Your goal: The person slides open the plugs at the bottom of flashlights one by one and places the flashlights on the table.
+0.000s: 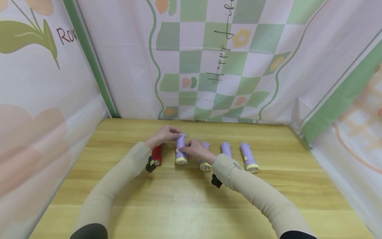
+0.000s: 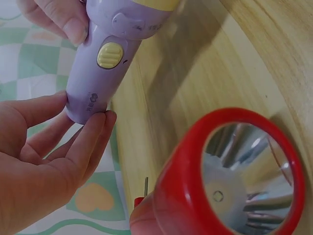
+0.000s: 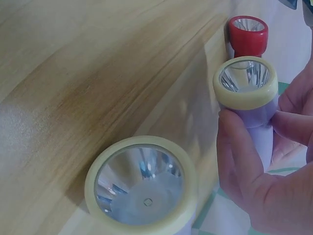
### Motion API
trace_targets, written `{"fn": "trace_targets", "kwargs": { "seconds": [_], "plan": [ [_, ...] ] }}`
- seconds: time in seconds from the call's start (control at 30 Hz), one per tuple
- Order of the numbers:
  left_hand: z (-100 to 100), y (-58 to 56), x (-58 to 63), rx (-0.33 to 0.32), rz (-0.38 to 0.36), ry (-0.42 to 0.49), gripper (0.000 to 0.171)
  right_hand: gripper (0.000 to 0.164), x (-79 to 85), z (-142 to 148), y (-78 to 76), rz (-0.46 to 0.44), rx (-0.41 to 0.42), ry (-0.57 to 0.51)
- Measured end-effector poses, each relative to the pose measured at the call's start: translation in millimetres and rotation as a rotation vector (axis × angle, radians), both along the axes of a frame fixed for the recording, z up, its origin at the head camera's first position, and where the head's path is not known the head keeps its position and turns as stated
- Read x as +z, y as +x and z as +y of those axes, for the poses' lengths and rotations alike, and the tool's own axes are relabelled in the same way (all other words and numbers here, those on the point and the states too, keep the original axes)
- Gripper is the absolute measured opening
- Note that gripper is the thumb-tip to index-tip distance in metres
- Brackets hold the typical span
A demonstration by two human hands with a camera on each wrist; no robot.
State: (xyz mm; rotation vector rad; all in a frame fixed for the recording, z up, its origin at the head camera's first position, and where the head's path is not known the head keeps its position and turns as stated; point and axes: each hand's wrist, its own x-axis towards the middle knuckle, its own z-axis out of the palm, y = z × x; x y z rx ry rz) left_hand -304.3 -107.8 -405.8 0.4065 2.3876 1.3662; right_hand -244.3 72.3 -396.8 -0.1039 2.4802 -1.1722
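Torch (image 1: 180, 143), lilac with a pale yellow ring (image 3: 246, 102) round its lens: I have it in both hands over the far half of the table (image 1: 185, 199), left of the middle, lens toward the near edge and tail toward the far one. My left hand (image 1: 164, 135) pinches the tail between thumb and fingertips. My right hand (image 1: 196, 149) grips the neck, just behind the ring. Neither grip is wider than the barrel. A small grey piece (image 1: 187, 136) shows at the tail; I cannot tell what it is.

To do this well, I would let the right hand bear the weight, firm at the neck, so the left fingertips can work lightly at the tail. Both thumbs are best clear of the yellow switch (image 2: 110, 55). The barrel looks smooth and could turn in a loose pinch, so one hand should be steady before the other shifts.

No container shows; the other torches lie straight on the table. A red torch (image 1: 157, 154) is by my left wrist, and a second torch (image 1: 205, 164), third torch (image 1: 226, 150) and fourth torch (image 1: 248, 156) form a loose row toward the right edge.
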Motion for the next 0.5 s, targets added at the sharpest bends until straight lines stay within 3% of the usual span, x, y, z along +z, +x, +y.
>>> {"fn": "trace_targets", "kwargs": {
  "seconds": [0.2,0.5],
  "plan": [
    [0.0,-2.6,-5.6,-0.015,-0.005,-0.011,0.034,0.033,-6.5,-0.6,-1.3,-0.016,0.009,-0.032],
    [0.6,-4.3,-8.0,-0.015,0.001,-0.028,0.032,0.032,-9.7,-1.0,-3.0,-0.009,0.016,0.006]
  ]
}}
